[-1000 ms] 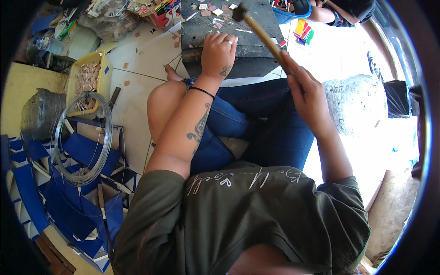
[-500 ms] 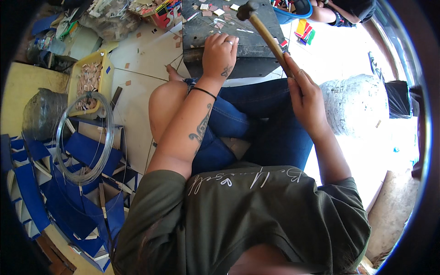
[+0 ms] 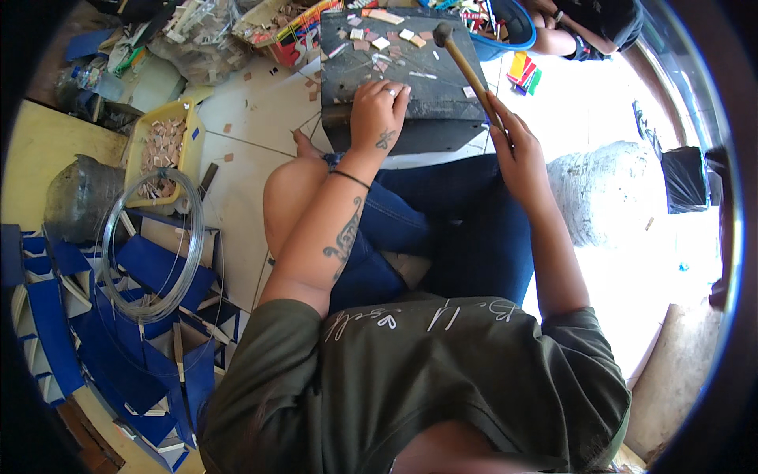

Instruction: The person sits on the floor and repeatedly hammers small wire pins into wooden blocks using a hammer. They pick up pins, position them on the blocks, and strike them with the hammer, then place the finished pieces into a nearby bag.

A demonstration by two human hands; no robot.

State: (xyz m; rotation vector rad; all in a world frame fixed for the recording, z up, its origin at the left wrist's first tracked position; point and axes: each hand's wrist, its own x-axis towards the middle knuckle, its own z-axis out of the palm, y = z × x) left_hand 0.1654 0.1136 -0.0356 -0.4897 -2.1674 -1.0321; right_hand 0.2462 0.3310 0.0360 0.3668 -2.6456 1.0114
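My right hand (image 3: pixel 521 154) grips the wooden handle of a hammer (image 3: pixel 467 73) near its lower end. The hammer's dark head is raised over the far right part of a black block-like bench (image 3: pixel 347 75) in front of my knees. On the bench's near left part rests my left hand (image 3: pixel 377 114), its fingers curled in and the thumb pressed against them. What those fingers hold, if anything, is hidden. Small square wood pieces (image 3: pixel 380 43), pale and reddish, lie scattered on the bench beyond my left hand, along with thin slivers.
A yellow basket (image 3: pixel 197 138) of small wood pieces stands left. Nearer lie a wire coil (image 3: pixel 195 261) and several blue box-like pieces (image 3: pixel 142 336). At the far right are a blue tub (image 3: pixel 530 38), coloured strips (image 3: pixel 521 73) and another person's leg (image 3: pixel 557 41). A wrapped bundle (image 3: pixel 604 189) sits right.
The whole view has shifted a little, so the bench and my hands sit lower in it. The hammer stays raised in my right hand, and my left hand keeps its curled shape on the bench.
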